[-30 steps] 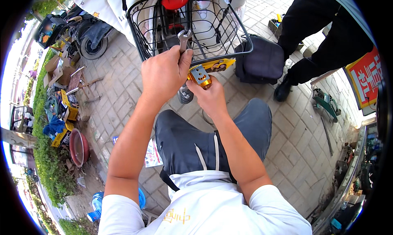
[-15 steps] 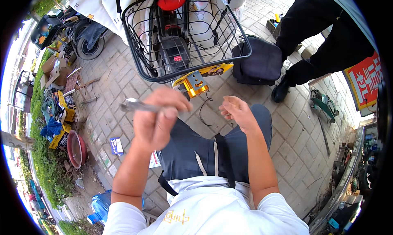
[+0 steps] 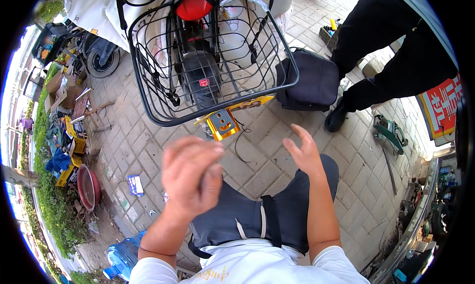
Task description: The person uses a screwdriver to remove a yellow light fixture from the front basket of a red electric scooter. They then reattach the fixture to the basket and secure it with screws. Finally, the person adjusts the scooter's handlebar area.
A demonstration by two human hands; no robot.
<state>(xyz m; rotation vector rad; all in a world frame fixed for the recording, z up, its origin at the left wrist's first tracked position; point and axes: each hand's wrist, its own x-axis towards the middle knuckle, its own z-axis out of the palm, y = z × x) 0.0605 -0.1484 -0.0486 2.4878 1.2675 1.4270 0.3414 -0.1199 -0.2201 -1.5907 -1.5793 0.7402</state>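
My left hand (image 3: 190, 177) is raised over my left thigh with its fingers curled in; it is slightly blurred. Whatever it may hold is hidden behind the fingers. My right hand (image 3: 304, 150) hovers above my right knee, thumb and fingers apart, holding nothing. Just beyond my left hand, a gold and grey metal fitting (image 3: 222, 125) with face-like holes hangs below the rim of a black wire basket (image 3: 170, 122). A thin black cable (image 3: 236, 148) dangles from beside it. Behind the basket's wires show a dark tyre (image 3: 200, 71) and a red part (image 3: 194, 8).
A dark bag (image 3: 309, 81) stands right of the basket, beside another person's black-trousered leg (image 3: 378, 32). Farther right lies a green metal tool (image 3: 391, 133). To my left are a red basin (image 3: 80, 185), a blue water jug (image 3: 123, 257) and cluttered boxes (image 3: 64, 88).
The silvery metal tool seen in my left hand is now out of sight. My right hand has spread its fingers. The basket and fitting sit lower and farther left in the view.
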